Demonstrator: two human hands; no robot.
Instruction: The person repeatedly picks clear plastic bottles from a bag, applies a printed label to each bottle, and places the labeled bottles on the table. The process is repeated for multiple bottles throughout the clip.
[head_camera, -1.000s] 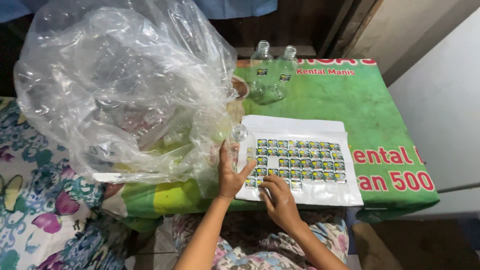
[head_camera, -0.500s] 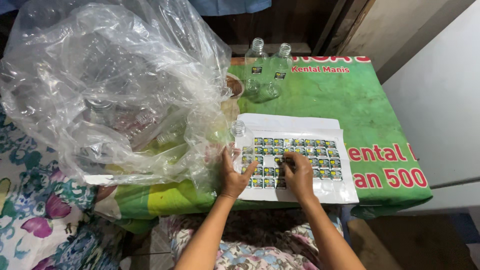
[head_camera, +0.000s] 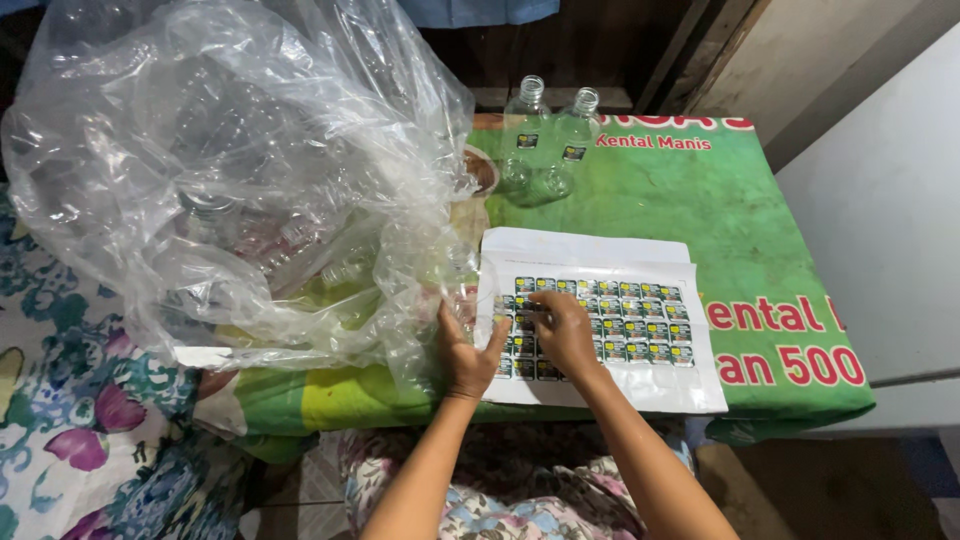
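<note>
A white sheet of small dark square stickers (head_camera: 640, 330) lies on the green printed table cover (head_camera: 740, 230). My left hand (head_camera: 468, 352) rests flat on the sheet's left edge, right beside the plastic bag. My right hand (head_camera: 562, 328) lies on the sticker rows, its fingertips pinching at a sticker near the upper left of the grid. Whether a sticker is lifted is too small to tell.
A big crumpled clear plastic bag (head_camera: 230, 180) holding several empty clear bottles fills the left half. Two clear uncapped bottles with small stickers (head_camera: 548, 140) stand at the table's far edge. A floral cloth (head_camera: 80, 440) lies at the lower left, a white wall panel (head_camera: 880, 230) on the right.
My right hand moved from the sheet's lower left edge up onto the sticker rows. The left hand stayed on the sheet's left edge.
</note>
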